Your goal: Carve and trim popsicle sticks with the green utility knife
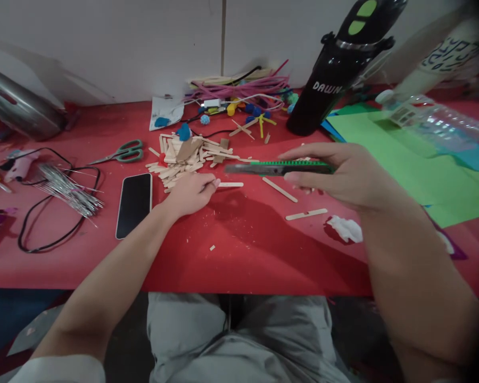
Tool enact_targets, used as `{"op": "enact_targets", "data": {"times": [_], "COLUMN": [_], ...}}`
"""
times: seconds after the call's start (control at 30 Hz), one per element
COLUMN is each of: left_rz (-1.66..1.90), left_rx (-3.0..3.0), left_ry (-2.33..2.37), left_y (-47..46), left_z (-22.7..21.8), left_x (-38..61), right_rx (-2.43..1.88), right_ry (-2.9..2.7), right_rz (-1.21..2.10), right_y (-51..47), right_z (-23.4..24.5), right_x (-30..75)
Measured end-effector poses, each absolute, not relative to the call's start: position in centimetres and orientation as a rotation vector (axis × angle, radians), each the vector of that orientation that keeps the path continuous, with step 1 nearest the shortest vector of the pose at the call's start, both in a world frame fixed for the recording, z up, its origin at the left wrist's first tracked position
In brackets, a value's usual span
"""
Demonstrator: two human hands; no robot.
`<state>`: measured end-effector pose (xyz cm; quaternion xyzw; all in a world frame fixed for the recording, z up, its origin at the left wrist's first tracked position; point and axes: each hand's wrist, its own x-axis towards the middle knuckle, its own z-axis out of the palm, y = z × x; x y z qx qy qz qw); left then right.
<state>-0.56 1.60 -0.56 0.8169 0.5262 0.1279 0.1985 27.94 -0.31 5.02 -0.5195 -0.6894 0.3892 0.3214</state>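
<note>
A wooden craft stick (231, 184) juts to the right from the fingertips of my left hand (193, 192), which is closed on its other end just above the red table. Raised over the table, my right hand (335, 173) grips a green and black utility knife (279, 168), its blade pointing left toward the stick. Behind my left hand lies a heap of craft sticks (179, 159). Two loose craft sticks, one slanted (280, 190) and one nearly level (306, 214), rest below the knife. A crumpled white tissue (345, 229) lies near my right wrist.
A black phone (134, 206), scissors (122, 152) and a bundle of wires (69, 189) lie to the left. A black bottle (331, 80) stands at the back, near green paper sheets (415, 165) and a clear plastic bottle (435, 114). Pink cords (239, 90) line the wall.
</note>
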Motion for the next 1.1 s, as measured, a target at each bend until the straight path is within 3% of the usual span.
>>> {"op": "enact_targets", "data": {"times": [0.2,0.47,0.77,0.97,1.1], "left_rz": [0.379,0.36,0.174,-0.035,0.013], "left_rx": [2.36,2.193,1.851,1.849,1.886], "left_ry": [1.421,1.213,1.061,0.987,1.105], "left_y": [1.3,1.0,0.9,1.1,1.5], "left_z": [-0.5,0.1,1.6,2.3,2.1], "left_x": [-0.4,-0.5,-1.5,-2.4,-2.7], "right_rx": [-1.164,-0.971,-0.946,-0.872,-0.951], "right_ry": [-1.402,-1.299,-1.455,-1.144,-1.245], "right_rz": [1.103,1.379,1.365,1.32,1.355], "right_y": [0.0,-0.4,-1.7,-0.7,-0.2], "right_z": [3.1,1.7,0.9,1.5,0.8], "right_x": [28.2,26.2,24.8,25.0,25.3]}}
